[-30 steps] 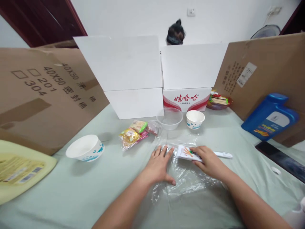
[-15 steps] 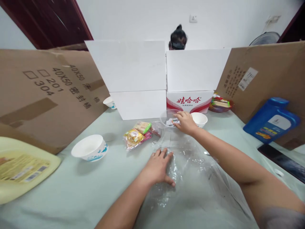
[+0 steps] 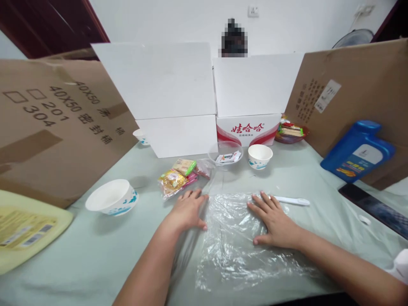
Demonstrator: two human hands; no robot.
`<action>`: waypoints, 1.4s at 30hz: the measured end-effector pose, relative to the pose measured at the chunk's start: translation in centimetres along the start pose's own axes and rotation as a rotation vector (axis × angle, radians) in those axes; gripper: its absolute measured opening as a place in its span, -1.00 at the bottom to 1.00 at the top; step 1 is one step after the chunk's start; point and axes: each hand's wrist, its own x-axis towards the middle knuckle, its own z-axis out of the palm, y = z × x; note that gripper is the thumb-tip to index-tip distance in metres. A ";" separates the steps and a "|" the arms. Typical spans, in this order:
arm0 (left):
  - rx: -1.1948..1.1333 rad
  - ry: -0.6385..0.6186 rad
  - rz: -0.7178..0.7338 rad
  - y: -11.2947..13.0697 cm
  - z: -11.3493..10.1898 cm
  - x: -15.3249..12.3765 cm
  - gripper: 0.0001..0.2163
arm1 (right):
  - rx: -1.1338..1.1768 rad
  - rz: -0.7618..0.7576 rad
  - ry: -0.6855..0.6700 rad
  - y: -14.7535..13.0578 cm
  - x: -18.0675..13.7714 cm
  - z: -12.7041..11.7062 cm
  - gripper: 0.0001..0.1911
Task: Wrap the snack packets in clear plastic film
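A clear plastic bag (image 3: pixel 229 250) lies wrinkled and spread on the cloth-covered table. My left hand (image 3: pixel 188 211) rests at its left edge, fingers spread. On the bag's right side, my right hand (image 3: pixel 273 219) lies flat with its fingers apart. A white plastic utensil (image 3: pixel 296 201), partly hidden, sticks out to the right behind that hand. Beyond my left hand is a pile of wrapped snacks (image 3: pixel 177 178). A clear bowl (image 3: pixel 212 152) holding small printed packets (image 3: pixel 228 157) stands beyond the bag, beside a white paper bowl (image 3: pixel 260 156).
Another paper bowl (image 3: pixel 113 197) and a yellow bottle (image 3: pixel 28 231) stand at left. A blue bottle (image 3: pixel 358 151) and a phone (image 3: pixel 376 208) are at right. White boxes (image 3: pixel 178 136) and brown cardboard (image 3: pixel 63 127) wall the table. A person (image 3: pixel 234 40) is behind.
My right hand has come back from the clear bowl and now lies on the bag. My left hand has shifted left, and the bag is spread flatter. The white utensil now shows.
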 end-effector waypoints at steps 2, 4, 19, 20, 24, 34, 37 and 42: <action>-0.080 0.126 0.101 1.2 -0.1 -0.4 -0.47 | 0.005 0.018 0.000 -0.1 0.2 0.1 0.12; -0.209 0.194 0.282 2.7 0.3 -0.7 -0.76 | 0.021 0.003 -0.012 -0.6 0.6 0.3 0.13; -0.066 -0.066 0.166 1.6 1.9 1.2 -0.11 | 0.020 0.239 0.221 2.4 1.4 -0.9 -0.24; -0.076 -0.029 0.174 1.6 1.7 1.0 -0.15 | 0.080 0.189 0.281 2.4 0.9 -1.6 -0.30; -0.186 0.147 0.247 2.0 0.4 -0.1 -0.64 | 0.442 -0.164 0.187 0.2 -1.1 -4.7 -0.37; -0.161 0.173 0.316 1.9 1.6 1.5 -0.82 | 0.298 -0.177 0.172 1.1 0.2 -3.4 -0.51; -0.237 0.160 0.314 2.4 0.2 -0.2 -0.90 | 0.365 -0.281 0.068 1.2 -0.4 -4.6 -0.46; -0.149 -0.382 0.581 6.3 -0.1 -4.3 -0.58 | 0.253 -0.353 -0.205 -1.3 -1.7 -4.9 -0.47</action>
